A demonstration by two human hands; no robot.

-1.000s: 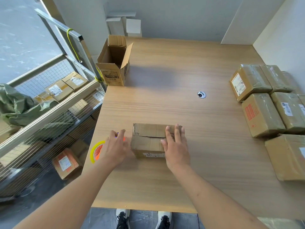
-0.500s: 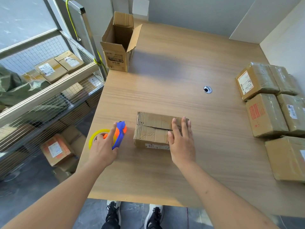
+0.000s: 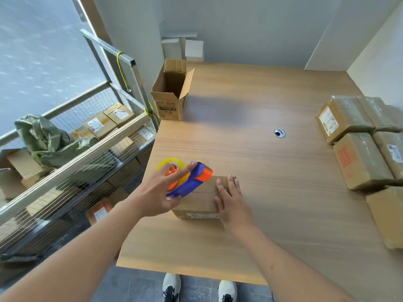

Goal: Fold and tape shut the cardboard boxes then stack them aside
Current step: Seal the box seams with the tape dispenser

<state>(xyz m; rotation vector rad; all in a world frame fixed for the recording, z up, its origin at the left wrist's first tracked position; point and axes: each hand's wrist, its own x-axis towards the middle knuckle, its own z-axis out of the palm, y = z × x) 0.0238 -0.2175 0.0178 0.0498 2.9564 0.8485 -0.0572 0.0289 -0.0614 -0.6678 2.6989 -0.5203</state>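
Over box: left hand fingers curled gripping tape dispenser; right hand fingers straight, pressing flaps.

We see a small closed box near the front edge of the wooden surface. Our right hand lies flat on the box's right end, fingers straight. Our left hand has its grip on a blue and orange tape dispenser with a yellow roll, held over the box's left end. Beyond the box an open box stands upright at the surface's far left edge. Well to the box's right lie sealed parcels.
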